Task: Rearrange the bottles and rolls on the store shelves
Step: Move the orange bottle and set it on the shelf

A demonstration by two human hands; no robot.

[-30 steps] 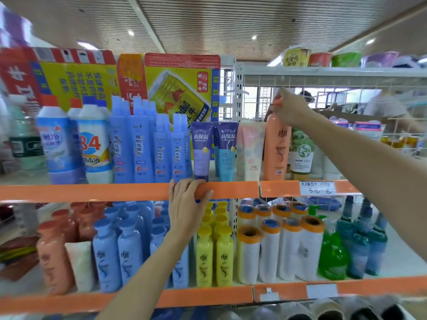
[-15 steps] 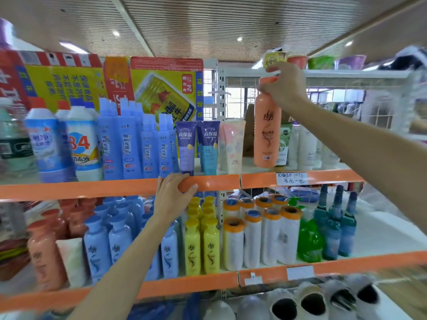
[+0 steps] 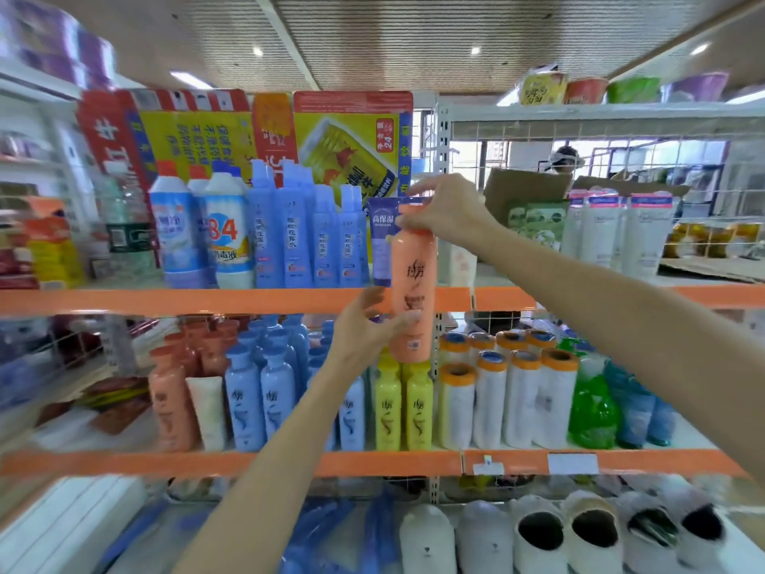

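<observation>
An orange bottle point(image 3: 414, 283) hangs upright in the air in front of the orange shelf edge point(image 3: 207, 302). My right hand point(image 3: 445, 209) grips its cap from above. My left hand point(image 3: 368, 325) wraps around its lower body from the left. On the lower shelf stand orange bottles point(image 3: 172, 401), blue bottles point(image 3: 258, 397), yellow bottles point(image 3: 403, 408) and several white rolls point(image 3: 511, 397) with orange and blue ends. Blue bottles point(image 3: 304, 238) and a purple tube point(image 3: 383, 238) fill the upper shelf behind the held bottle.
White bottles point(image 3: 617, 234) and a cardboard box point(image 3: 528, 192) sit on the upper right shelf. Green point(image 3: 592, 412) and teal bottles point(image 3: 639, 408) stand right of the rolls. White shoes point(image 3: 579, 536) line the bottom shelf. A person point(image 3: 565, 159) is behind the wire rack.
My right hand carried the orange bottle off the upper right shelf, leftward and down. My left hand left the shelf edge and took hold of the bottle's lower body.
</observation>
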